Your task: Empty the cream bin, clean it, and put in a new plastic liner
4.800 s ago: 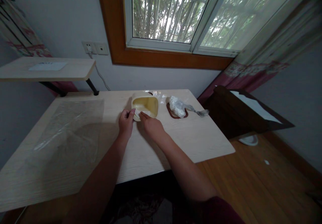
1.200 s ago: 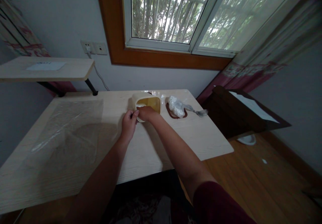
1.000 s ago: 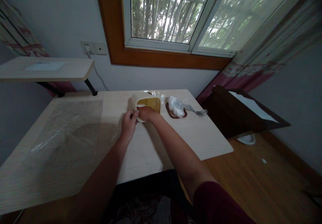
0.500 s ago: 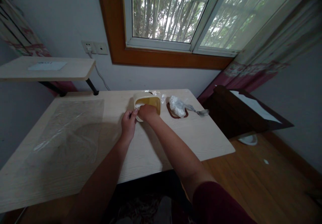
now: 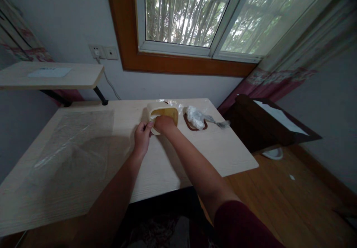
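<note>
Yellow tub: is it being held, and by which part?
Yes: the left hand pinches the yellow tub at its near-left corner; the right hand covers its near rim.

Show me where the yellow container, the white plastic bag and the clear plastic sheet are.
yellow container [image 5: 167, 112]: head view, inner far wall.
white plastic bag [image 5: 196, 117]: head view, crumpled middle.
clear plastic sheet [image 5: 75, 144]: head view, flat middle.

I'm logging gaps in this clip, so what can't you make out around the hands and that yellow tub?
- Head view: the fingers of the right hand, hidden inside the yellow tub; whether they hold anything is unseen.
- Head view: the tub's contents, covered by that hand.
- Head view: the left hand at the tub's near corner, gripping or only touching, too small to tell.
</note>
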{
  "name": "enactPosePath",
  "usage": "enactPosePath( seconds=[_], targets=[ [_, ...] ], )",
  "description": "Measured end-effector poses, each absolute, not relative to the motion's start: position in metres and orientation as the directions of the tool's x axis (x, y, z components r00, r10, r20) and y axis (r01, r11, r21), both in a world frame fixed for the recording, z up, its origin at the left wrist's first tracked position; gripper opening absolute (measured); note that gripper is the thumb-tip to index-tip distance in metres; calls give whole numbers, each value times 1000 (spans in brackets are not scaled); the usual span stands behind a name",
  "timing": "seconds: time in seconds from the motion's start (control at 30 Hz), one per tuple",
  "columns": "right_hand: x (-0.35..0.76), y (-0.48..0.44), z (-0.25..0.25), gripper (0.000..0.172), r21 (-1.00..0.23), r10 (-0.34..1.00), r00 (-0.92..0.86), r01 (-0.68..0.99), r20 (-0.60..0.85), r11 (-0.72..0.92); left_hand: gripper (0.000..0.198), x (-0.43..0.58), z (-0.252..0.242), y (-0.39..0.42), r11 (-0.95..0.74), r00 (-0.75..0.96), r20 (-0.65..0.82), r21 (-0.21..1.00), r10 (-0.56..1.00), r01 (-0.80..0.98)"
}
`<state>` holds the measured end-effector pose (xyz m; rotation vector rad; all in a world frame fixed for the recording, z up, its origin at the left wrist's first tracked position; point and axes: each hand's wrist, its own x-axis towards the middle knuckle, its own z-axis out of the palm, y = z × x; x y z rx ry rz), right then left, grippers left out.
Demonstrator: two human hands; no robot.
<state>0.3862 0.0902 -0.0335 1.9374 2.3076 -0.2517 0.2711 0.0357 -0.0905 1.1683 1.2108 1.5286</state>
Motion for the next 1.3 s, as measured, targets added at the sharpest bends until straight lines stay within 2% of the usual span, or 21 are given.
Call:
enactPosePath(
  seconds=[0.3, 0.7, 0.8, 0.93, 1.1, 1.3],
  targets=[
    [389, 88, -34, 43, -91, 918, -350, 937, -188, 338, 48, 266, -98, 42, -179, -202, 138, 963, 970, -199],
    [397, 63, -22, 38, -93, 874, -457, 890, -168, 447, 45, 263, -106, 46, -183, -213, 147, 970, 966, -159],
    [404, 46, -17, 43, -76, 881, -454, 891, -136, 448, 45, 263, -104, 44, -195, -233, 167, 976, 958, -101],
    [415, 15, -8, 38, -65, 887, -443, 896, -129, 438, 44, 265, -101, 42, -196, -219, 178, 978, 959, -67],
    [422, -19, -3, 43, -48, 903, -421, 907, -87, 418, 41, 269, -95, 39, -198, -231, 185, 980, 955, -35],
    [425, -21, -10, 42, -27, 905, -420, 908, -63, 419, 44, 270, -89, 36, -179, -236, 153, 980, 960, -92]
  ],
)
